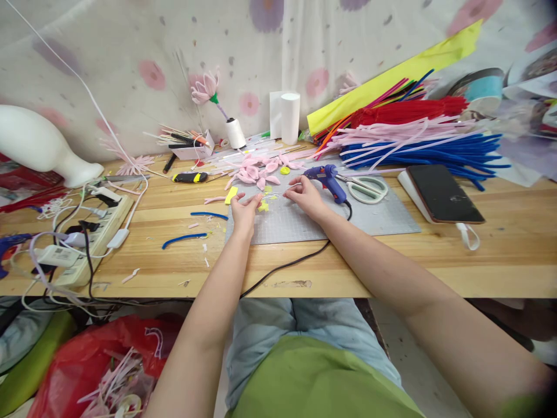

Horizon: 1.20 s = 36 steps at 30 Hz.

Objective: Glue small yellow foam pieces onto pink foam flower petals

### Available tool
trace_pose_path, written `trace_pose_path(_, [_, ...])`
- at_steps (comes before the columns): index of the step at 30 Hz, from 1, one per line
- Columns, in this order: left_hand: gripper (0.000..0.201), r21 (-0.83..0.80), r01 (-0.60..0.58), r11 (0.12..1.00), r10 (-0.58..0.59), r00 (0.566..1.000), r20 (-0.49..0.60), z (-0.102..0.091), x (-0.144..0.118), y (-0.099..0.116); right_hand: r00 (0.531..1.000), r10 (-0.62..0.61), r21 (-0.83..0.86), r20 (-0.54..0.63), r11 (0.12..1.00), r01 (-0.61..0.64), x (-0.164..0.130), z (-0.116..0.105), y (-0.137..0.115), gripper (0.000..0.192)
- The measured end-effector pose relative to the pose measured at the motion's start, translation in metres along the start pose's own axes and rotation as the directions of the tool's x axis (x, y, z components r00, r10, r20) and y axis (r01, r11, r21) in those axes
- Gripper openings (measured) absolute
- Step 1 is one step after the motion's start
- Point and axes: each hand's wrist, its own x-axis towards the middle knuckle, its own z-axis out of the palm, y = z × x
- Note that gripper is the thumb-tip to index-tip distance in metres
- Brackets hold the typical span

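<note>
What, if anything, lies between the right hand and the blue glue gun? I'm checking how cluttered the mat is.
Nothing visible does. The right hand rests on the grey cutting mat, and the blue glue gun lies just beyond its fingers with only bare mat between. The scissors lie on the gun's far side.

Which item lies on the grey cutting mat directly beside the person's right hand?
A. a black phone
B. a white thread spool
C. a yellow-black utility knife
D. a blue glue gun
D: the blue glue gun lies on the grey cutting mat just right of the right hand, with white scissors beyond it.
</note>
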Motion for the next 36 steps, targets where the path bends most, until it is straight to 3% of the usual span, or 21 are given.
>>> trace_pose_path(9, [0.047,-0.01,-0.011,1.0,0.011,0.999,0.046,0.001,-0.003,0.003,1.0,0.004,0.008,0.003,1.0,-0.004,-0.001,0.0,-0.002,0.029])
trace_pose_path(19, [0.049,0.064,-0.059,0.996,0.061,0.997,-0.037,0.0,0.001,0.001,1.0,-0.009,-0.018,0.002,1.0,0.009,0.0,0.0,0.0,0.027])
trace_pose_path(29, [0.047,0.028,-0.058,0.998,0.058,0.998,-0.007,0.001,-0.006,0.011,0.999,-0.035,-0.108,-0.027,0.994,0.032,0.001,-0.003,0.003,0.023])
trace_pose_path(36, [0.05,0.025,-0.127,0.992,0.129,0.979,-0.16,-0.008,0.008,0.014,0.999,-0.044,-0.143,-0.006,0.989,0.043,0.0,-0.002,0.002,0.023])
